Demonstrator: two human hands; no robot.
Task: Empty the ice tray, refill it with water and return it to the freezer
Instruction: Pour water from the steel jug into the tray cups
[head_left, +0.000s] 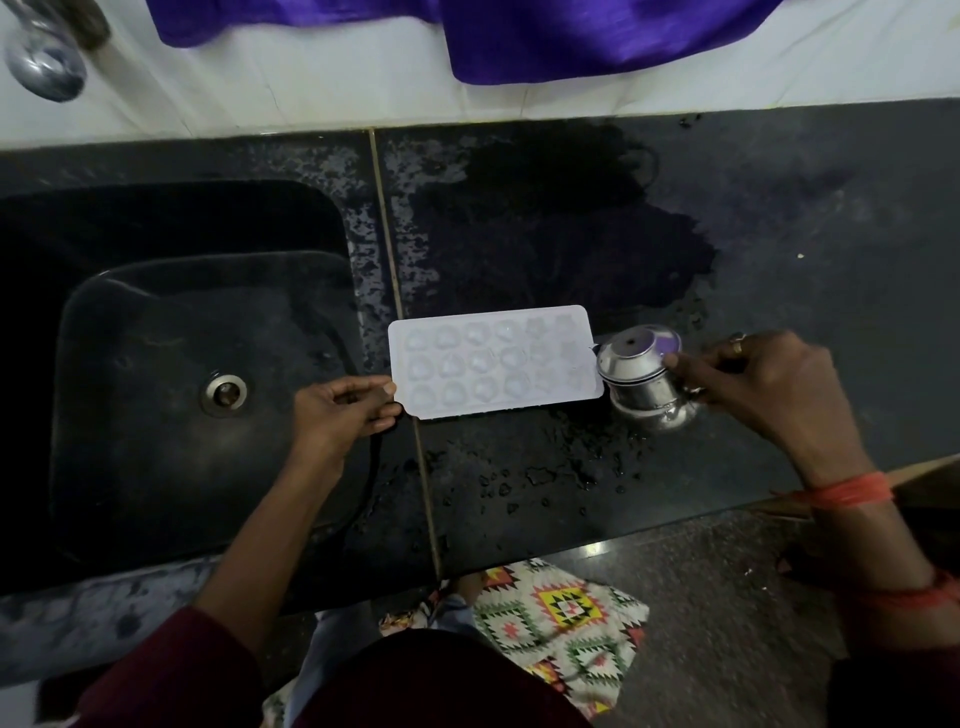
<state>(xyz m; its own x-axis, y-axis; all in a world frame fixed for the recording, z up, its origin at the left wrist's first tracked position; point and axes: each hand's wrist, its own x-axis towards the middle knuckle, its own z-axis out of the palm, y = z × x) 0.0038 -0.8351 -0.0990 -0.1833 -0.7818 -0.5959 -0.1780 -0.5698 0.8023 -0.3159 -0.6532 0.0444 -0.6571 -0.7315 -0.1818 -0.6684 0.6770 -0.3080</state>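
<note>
A white ice tray (493, 361) with several round wells lies flat on the wet black counter (779, 234), just right of the sink. My left hand (345, 408) pinches the tray's left edge between thumb and fingers. My right hand (758, 379) holds a small steel pot (641, 376) tilted toward the tray's right end, its mouth facing the tray. Whether water lies in the wells is hard to tell.
A black sink (171, 374) with a steel drain (224, 394) fills the left side. A steel tap (47, 57) hangs at the top left. Purple cloth (571, 36) drapes over the white wall behind. Water droplets dot the counter's front edge.
</note>
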